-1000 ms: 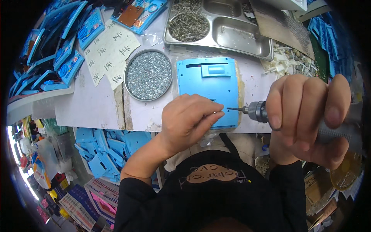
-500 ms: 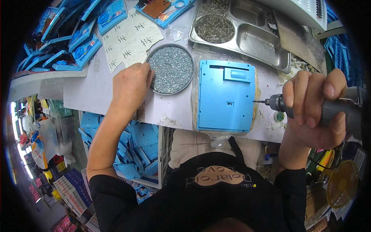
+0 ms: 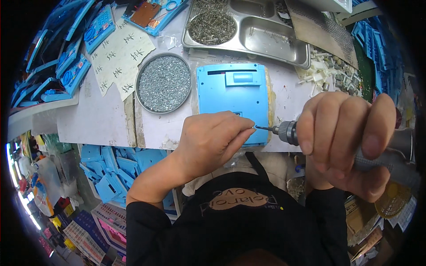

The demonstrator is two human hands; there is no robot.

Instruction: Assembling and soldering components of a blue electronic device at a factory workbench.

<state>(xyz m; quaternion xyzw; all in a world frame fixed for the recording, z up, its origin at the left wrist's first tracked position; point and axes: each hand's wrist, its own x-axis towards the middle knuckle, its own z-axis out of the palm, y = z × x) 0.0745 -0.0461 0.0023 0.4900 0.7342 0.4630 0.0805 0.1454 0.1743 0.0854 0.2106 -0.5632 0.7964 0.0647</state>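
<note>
A blue plastic housing (image 3: pixel 233 95) lies back-up on the white bench. My left hand (image 3: pixel 213 142) hovers over its near edge, fingers pinched on a small screw at the tip of the driver bit. My right hand (image 3: pixel 344 139) grips an electric screwdriver (image 3: pixel 288 131) held level, its bit pointing left toward my left fingertips. A round metal dish of small screws (image 3: pixel 163 83) sits just left of the housing.
A steel compartment tray (image 3: pixel 248 26) with more screws stands at the back. Sheets of paper with tally marks (image 3: pixel 120 57) lie at the left. Blue housings are stacked on the left shelf (image 3: pixel 66 75) and under the bench (image 3: pixel 113 170). White plastic scraps (image 3: pixel 330 71) lie right.
My left hand came back from the screw dish to the near edge of the housing and now meets the driver bit. The right hand with the screwdriver lifted closer to the camera.
</note>
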